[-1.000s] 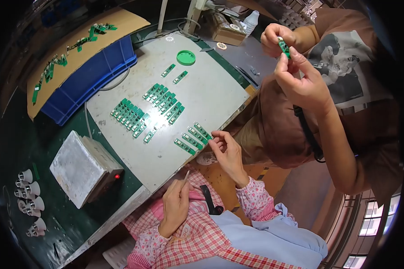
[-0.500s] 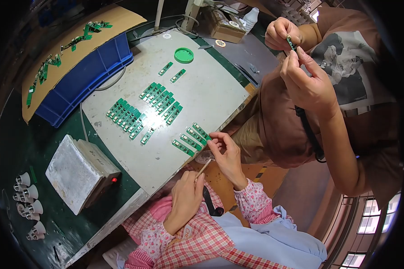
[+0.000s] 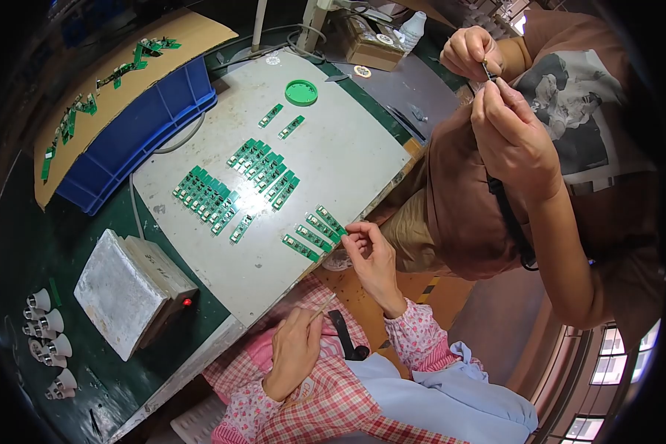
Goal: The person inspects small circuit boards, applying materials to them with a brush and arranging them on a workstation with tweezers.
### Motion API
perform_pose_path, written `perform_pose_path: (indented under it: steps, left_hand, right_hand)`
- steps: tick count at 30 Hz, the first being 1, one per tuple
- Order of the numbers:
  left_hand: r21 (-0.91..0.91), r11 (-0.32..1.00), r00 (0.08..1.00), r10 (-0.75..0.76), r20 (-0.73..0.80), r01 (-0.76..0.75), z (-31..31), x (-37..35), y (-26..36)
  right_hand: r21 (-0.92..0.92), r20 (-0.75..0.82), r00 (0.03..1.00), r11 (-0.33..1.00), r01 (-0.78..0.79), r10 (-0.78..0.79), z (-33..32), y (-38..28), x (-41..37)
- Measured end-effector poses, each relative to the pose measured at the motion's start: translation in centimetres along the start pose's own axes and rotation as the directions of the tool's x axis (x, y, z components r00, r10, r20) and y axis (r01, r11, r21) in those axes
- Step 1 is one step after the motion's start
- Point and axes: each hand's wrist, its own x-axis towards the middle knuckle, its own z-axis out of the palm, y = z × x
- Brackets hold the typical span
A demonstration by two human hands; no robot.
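My left hand (image 3: pixel 294 354) is closed round a thin pale stick (image 3: pixel 323 306), held over my checked apron below the table's edge. At the near edge of the grey board my right hand (image 3: pixel 374 260) has its thumb and fingertips at the end of a small green circuit board (image 3: pixel 331 220). The fingers partly cover that end. This board lies in a fanned row beside other green circuit boards (image 3: pixel 301 246). Further in, two tight groups of similar boards (image 3: pixel 203 198) lie on the grey board (image 3: pixel 214 255).
A green round lid (image 3: pixel 301 92) sits beyond the boards. At left stand a metal-topped block (image 3: pixel 122 288), white lamp housings (image 3: pixel 52 346) and a blue crate (image 3: pixel 140 126) under cardboard bearing more boards. A co-worker's hands (image 3: pixel 507 126) hold a small part at right.
My left hand has drawn back with the stick, down and slightly left, away from the table's edge. My right hand stays almost in place at the row of boards.
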Motion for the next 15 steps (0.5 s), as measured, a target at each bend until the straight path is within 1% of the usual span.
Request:
perform_pose_path:
  steps: [6,9,12,15]
  left_hand:
    - [-0.018,1.0,1.0,0.004,-0.004,-0.004,0.19,-0.1,-0.48]
    - [-0.006,1.0,1.0,-0.018,0.005,0.018,0.23,-0.17,-0.69]
    - [-0.018,1.0,1.0,-0.013,-0.006,0.013,0.29,-0.17,-0.83]
    - [-0.019,0.999,1.0,-0.029,0.004,0.029,0.17,-0.09,-0.55]
  right_hand:
    - [-0.022,-0.013,1.0,1.0,0.013,-0.013,0.04,0.4,-0.2]
    - [-0.024,-0.027,1.0,1.0,-0.003,0.002,0.0,0.23,-0.25]
    - [-0.164,-0.069,0.979,0.97,0.179,-0.193,-0.04,0.1,-0.15]
    - [-0.185,-0.045,0.981,0.966,0.179,-0.19,-0.09,-0.4,0.05]
